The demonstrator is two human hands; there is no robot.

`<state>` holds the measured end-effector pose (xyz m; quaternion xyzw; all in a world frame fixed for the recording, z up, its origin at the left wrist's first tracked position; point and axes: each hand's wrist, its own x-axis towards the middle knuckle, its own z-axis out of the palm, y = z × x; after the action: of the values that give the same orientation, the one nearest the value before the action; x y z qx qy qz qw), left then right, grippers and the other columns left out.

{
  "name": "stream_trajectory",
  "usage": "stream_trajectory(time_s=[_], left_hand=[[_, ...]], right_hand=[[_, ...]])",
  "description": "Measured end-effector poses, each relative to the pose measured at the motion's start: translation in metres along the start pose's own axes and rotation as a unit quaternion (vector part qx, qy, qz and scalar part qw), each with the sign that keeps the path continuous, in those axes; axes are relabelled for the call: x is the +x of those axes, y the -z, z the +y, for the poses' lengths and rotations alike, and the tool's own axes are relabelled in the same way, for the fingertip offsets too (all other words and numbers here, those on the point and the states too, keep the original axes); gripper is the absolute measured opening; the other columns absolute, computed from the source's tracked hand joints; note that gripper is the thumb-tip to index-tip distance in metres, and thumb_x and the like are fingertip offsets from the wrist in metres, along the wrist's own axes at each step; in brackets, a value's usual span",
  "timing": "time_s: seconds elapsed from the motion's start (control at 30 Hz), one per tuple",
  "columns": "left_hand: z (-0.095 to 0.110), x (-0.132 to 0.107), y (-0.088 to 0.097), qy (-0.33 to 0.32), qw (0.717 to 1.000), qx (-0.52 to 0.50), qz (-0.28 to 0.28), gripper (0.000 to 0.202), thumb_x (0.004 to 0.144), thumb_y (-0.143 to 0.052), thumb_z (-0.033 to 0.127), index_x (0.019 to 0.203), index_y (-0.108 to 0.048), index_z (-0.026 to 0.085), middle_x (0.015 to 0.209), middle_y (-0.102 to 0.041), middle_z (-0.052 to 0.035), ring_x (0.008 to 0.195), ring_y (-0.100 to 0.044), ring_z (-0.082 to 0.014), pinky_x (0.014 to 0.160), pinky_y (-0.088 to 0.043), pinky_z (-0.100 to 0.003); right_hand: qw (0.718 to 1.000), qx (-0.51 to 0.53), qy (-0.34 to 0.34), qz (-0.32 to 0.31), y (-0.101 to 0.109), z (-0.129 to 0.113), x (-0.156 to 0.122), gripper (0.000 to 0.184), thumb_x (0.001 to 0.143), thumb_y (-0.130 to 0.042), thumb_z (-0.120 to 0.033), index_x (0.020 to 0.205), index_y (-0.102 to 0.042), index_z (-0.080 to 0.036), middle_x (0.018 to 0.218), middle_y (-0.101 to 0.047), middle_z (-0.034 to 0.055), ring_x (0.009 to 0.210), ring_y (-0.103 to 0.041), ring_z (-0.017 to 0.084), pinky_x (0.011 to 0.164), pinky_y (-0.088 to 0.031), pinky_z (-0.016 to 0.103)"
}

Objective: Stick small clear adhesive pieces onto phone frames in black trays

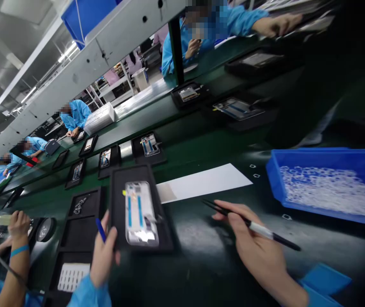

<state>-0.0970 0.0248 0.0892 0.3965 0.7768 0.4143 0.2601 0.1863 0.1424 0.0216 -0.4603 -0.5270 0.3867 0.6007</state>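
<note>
My left hand (102, 251) is closed on the left edge of a black tray (161, 238). A blue stick-like tool (100, 230) also pokes out from between its thumb and fingers. In that tray lies a silver phone frame (149, 213) with blue strips and a yellow tab. My right hand (253, 238) pinches dark tweezers (262, 230) with a white middle part. Their tips point left, above the green bench and apart from the tray. Near the right hand, several small white ring-shaped pieces (256, 175) lie loose on the bench.
A blue bin (275, 183) at right holds many white pieces. White paper (204, 181) lies behind my hands. Farther trays with phone frames (150, 145) line the green belt. A compartmented black tray (80, 230) stands left, beside a co-worker's arm (19, 256). More co-workers sit opposite.
</note>
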Motion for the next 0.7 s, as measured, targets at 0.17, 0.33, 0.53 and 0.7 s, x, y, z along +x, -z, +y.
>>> stream_trajectory(time_s=[0.17, 0.33, 0.53, 0.7], left_hand=[[0.049, 0.142, 0.005, -0.012, 0.992, 0.016, 0.125, 0.057, 0.091, -0.05, 0.029, 0.146, -0.039, 0.021, 0.081, -0.064, -0.0017, 0.036, -0.037, -0.0024, 0.034, -0.034, -0.016], [0.057, 0.23, -0.022, -0.01, 0.989, 0.054, 0.138, 0.049, 0.092, -0.051, 0.023, 0.139, -0.046, 0.012, 0.064, -0.052, 0.0047, 0.036, -0.038, -0.0025, 0.037, -0.034, -0.015], [0.054, 0.262, -0.088, 0.001, 0.987, 0.133, 0.094, 0.037, 0.096, -0.052, 0.036, 0.126, -0.053, 0.014, 0.084, -0.064, -0.0018, 0.057, -0.059, -0.0086, 0.052, -0.049, -0.022], [0.051, 0.277, -0.081, -0.002, 0.957, 0.273, 0.097, 0.038, 0.095, -0.053, 0.042, 0.123, -0.056, 0.015, 0.113, -0.063, -0.009, 0.094, -0.064, -0.0196, 0.082, -0.055, -0.04]], right_hand=[[0.987, -0.015, 0.071, -0.146, -0.009, 0.0, -0.004, 0.023, 0.092, -0.052, -0.04, 0.096, -0.071, -0.026, 0.091, -0.069, 0.0075, 0.082, -0.068, 0.022, 0.067, -0.058, 0.032], [0.985, -0.009, 0.06, -0.163, -0.015, 0.003, -0.004, 0.023, 0.093, -0.051, -0.037, 0.099, -0.07, -0.025, 0.088, -0.069, 0.0065, 0.078, -0.068, 0.02, 0.063, -0.057, 0.028], [0.982, -0.013, 0.064, -0.176, -0.018, 0.004, 0.0, 0.024, 0.094, -0.05, -0.035, 0.1, -0.07, -0.024, 0.088, -0.069, 0.0061, 0.078, -0.069, 0.019, 0.064, -0.056, 0.026], [0.982, -0.029, 0.053, -0.18, -0.016, 0.008, -0.001, 0.022, 0.093, -0.052, -0.035, 0.099, -0.071, -0.025, 0.088, -0.069, 0.0063, 0.079, -0.069, 0.02, 0.065, -0.056, 0.028]])
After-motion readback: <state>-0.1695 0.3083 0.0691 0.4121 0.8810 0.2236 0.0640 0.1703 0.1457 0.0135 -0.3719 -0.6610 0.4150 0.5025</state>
